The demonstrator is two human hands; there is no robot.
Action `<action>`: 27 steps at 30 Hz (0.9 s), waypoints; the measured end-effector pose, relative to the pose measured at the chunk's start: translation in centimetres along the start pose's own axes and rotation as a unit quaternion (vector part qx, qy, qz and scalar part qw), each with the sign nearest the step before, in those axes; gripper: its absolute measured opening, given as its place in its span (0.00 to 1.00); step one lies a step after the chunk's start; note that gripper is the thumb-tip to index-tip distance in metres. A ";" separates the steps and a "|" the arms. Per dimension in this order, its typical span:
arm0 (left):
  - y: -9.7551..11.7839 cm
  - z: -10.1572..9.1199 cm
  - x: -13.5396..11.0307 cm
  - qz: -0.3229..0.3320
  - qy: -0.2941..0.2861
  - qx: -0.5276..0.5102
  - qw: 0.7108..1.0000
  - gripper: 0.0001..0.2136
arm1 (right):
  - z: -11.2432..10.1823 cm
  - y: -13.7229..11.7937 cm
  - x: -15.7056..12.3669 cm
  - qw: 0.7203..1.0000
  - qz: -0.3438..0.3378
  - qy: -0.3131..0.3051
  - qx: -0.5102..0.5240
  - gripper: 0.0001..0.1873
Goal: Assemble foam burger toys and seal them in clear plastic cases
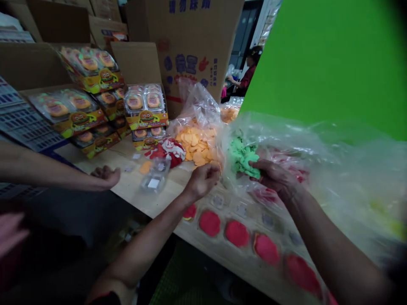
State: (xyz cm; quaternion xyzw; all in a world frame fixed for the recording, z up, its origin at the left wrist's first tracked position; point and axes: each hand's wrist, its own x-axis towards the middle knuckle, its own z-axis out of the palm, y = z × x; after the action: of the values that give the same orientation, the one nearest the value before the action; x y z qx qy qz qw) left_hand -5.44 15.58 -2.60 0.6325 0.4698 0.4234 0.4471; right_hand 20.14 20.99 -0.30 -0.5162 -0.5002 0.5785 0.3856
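Your right hand [272, 174] has its thumb and fingers nearly closed on a green piece [253, 170] at the near edge of the pile in the clear bag [225, 169]. Your left hand [202, 180] curls beside the orange pieces [194, 143]; whether it grips any, I can't tell.

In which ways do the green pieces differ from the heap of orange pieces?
The green pieces look crumpled and ruffled, while the orange pieces look flatter and smoother. The right hand has its fingers on the green pieces; the left hand is near the orange pieces. Both lie heaped beside clear plastic.
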 end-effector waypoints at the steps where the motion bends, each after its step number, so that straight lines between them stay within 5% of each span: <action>1: 0.6 1.1 0.3 0.003 0.017 0.007 1.000 0.07 | 1.0 0.3 -1.1 0.998 0.018 -0.011 0.053 0.09; 4: 2.0 3.4 1.2 0.048 0.066 0.094 0.992 0.13 | 3.9 1.2 -4.0 0.992 0.035 -0.027 0.122 0.08; 8: 2.4 4.0 1.9 0.061 0.003 0.167 0.984 0.12 | 6.1 2.3 -6.3 0.989 0.024 -0.045 0.140 0.11; 12: 1.7 3.2 1.6 -0.017 -0.011 -0.028 0.999 0.10 | 6.9 3.3 -7.6 0.985 0.016 -0.044 0.167 0.16; 16: 1.4 2.4 0.2 -0.134 0.009 -0.192 0.972 0.18 | 7.8 4.1 -8.3 0.980 0.046 -0.047 0.190 0.12; 22: 0.6 0.4 -1.7 -0.189 -0.109 -0.312 0.925 0.15 | 8.9 5.1 -8.2 0.981 0.096 0.002 0.170 0.07; 27: -0.1 -1.5 -3.1 -0.208 -0.020 -0.321 0.924 0.12 | 9.9 5.0 -8.7 0.981 0.130 -0.012 0.144 0.04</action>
State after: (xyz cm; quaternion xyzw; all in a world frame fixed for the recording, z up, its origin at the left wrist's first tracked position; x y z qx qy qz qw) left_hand -7.50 12.85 -2.65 0.3518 0.4209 0.4360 0.7134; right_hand 12.25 9.83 -3.67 -0.5087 -0.3449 0.6960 0.3713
